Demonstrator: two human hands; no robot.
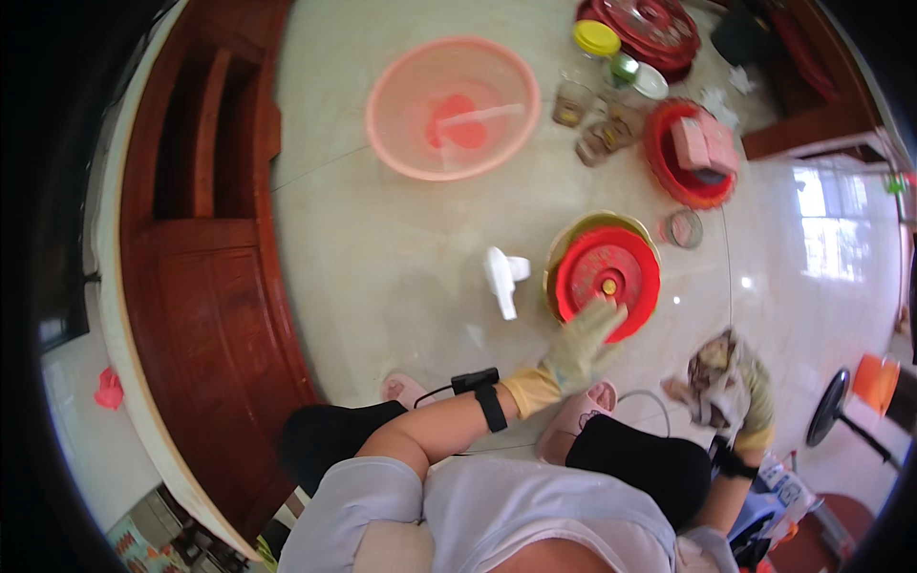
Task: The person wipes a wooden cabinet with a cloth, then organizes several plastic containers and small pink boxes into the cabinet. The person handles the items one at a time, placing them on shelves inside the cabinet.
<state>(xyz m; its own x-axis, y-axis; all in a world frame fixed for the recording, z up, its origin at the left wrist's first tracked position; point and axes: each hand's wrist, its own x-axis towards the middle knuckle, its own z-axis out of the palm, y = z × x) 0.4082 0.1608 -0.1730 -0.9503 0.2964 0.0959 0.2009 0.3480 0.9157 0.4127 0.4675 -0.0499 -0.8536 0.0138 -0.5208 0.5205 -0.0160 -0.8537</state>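
Note:
My left hand (584,347), in a pale yellow-green glove, reaches to the near rim of a red scalloped plastic lid (591,268) with a gold knob. Its fingers look extended; whether they touch the lid is unclear. Beneath the lid is a yellowish basin (559,247). My right hand (756,390), gloved alike, grips a crumpled patterned cloth (716,379) at the right. A white plastic piece (503,279), perhaps a spray nozzle, lies on the tiles left of the basin.
A pink plastic basin (380,122) stands ahead. Glass jars (571,104), a glass cup (683,229), a red basin (659,157) holding pink packs and red lids (666,36) lie on the floor. A wooden cabinet (208,301) borders the left; a black round-headed stand (829,407) is at right.

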